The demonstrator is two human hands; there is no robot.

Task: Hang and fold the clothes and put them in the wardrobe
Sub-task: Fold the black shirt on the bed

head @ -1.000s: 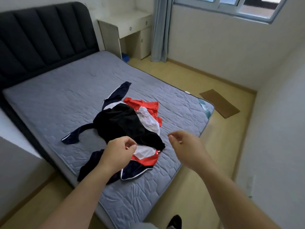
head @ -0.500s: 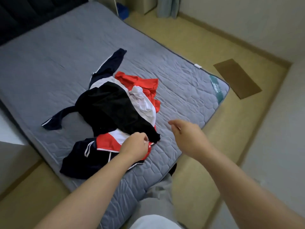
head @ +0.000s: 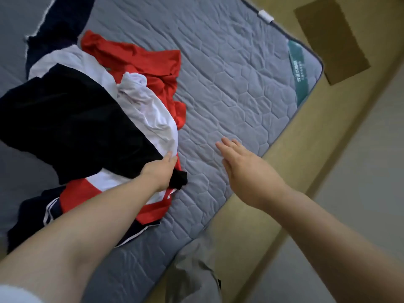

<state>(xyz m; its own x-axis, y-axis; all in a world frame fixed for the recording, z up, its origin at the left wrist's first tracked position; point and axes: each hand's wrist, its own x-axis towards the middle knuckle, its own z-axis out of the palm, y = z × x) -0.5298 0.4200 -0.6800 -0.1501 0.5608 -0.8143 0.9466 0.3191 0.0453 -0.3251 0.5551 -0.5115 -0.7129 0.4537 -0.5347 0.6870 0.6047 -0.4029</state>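
A heap of clothes lies on the grey quilted mattress (head: 229, 79): a black garment (head: 72, 127) on top, a white one (head: 153, 114) under it, a red one (head: 140, 57) behind, and a navy, red and white striped piece (head: 76, 195) at the near side. My left hand (head: 160, 172) grips the near corner of the black garment. My right hand (head: 244, 165) hovers over bare mattress to the right of the heap, fingers straight, holding nothing.
The mattress corner with a green label (head: 299, 77) ends at the right; beyond it is wooden floor (head: 295, 171) with a brown cardboard sheet (head: 332, 38). My grey trouser leg (head: 196, 270) stands against the near bed edge.
I have leaned in closer over the bed. My left hand dropped onto the heap and took hold of the black garment's corner. My right hand uncurled and reached forward over the mattress.
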